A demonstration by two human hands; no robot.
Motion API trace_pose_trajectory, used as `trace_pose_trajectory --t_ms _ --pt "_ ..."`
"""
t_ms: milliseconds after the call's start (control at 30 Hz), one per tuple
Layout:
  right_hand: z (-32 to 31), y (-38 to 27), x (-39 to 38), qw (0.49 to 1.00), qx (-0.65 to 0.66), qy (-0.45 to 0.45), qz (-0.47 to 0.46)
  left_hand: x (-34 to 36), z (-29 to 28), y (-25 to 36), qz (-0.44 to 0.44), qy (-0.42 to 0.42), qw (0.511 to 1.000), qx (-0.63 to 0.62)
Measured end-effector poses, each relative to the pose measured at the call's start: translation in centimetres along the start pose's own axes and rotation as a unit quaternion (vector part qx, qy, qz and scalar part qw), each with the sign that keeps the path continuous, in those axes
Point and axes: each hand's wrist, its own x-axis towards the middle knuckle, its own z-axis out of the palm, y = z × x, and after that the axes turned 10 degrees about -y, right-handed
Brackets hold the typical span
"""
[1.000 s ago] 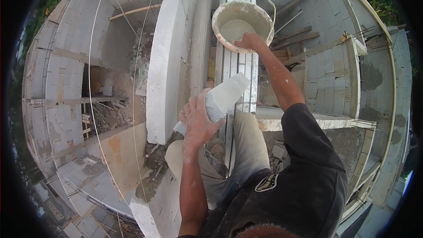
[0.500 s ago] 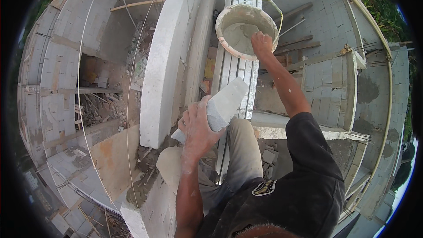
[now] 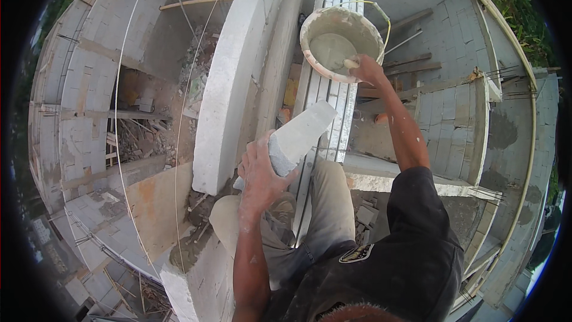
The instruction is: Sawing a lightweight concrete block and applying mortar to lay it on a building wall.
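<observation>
My left hand point(image 3: 262, 176) grips a pale, wedge-shaped piece of block point(image 3: 301, 131), tilted above my knees. At the upper middle, a mortar-crusted bucket point(image 3: 319, 21) with a yellowish handle holds grey mortar and stands on parallel metal bars point(image 3: 333, 113). Inside its near right edge, my right hand point(image 3: 363, 68) is closed round a small pale object that I cannot identify. Just left of the bars runs a long white block wall point(image 3: 229, 83), with its near end beside my left hand.
I sit high over roofless block rooms. Rubble and timber point(image 3: 149, 134) lie below left, broken pieces point(image 3: 366, 214) below right. Two thin lines run down the left side, near a tan board point(image 3: 158, 209). Rebar pokes from wall tops point(image 3: 479, 131); a pale pole curves along the far right.
My right hand has shifted right and down along the bucket's interior. The piece of block in my left hand has moved slightly left. The surroundings have shifted in view.
</observation>
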Motion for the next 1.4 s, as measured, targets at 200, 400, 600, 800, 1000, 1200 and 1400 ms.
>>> trace_pose_trajectory --t_ms 200,400,600,800,1000,1200,1400 --pt "0.4 3.5 -4.1 0.970 0.196 0.071 -0.123 -0.1 0.0 0.4 0.003 0.007 1.000 -0.022" --pt "3.3 3.0 -5.0 0.940 0.327 0.055 -0.085 0.1 0.5 0.1 -0.011 0.009 1.000 -0.014" --pt "1.2 1.4 -5.5 0.939 0.319 0.020 -0.128 -0.9 0.4 -0.2 -0.037 0.011 0.998 -0.040" --pt "-5.0 -9.8 -7.3 0.947 0.171 -0.101 -0.252 -1.9 2.4 -0.2 0.019 0.037 0.999 -0.009" --pt "-3.5 -24.0 -7.5 0.865 -0.166 -0.086 -0.466 -2.4 3.6 0.1 0.046 0.038 0.998 0.021" --pt "2.2 -31.5 -8.3 0.736 -0.232 0.015 -0.636 -2.6 4.0 0.3 0.050 0.050 0.997 0.019" --pt "3.6 -30.3 -6.6 0.692 -0.284 0.080 -0.658 -2.2 4.4 0.5 0.053 0.053 0.997 0.019"
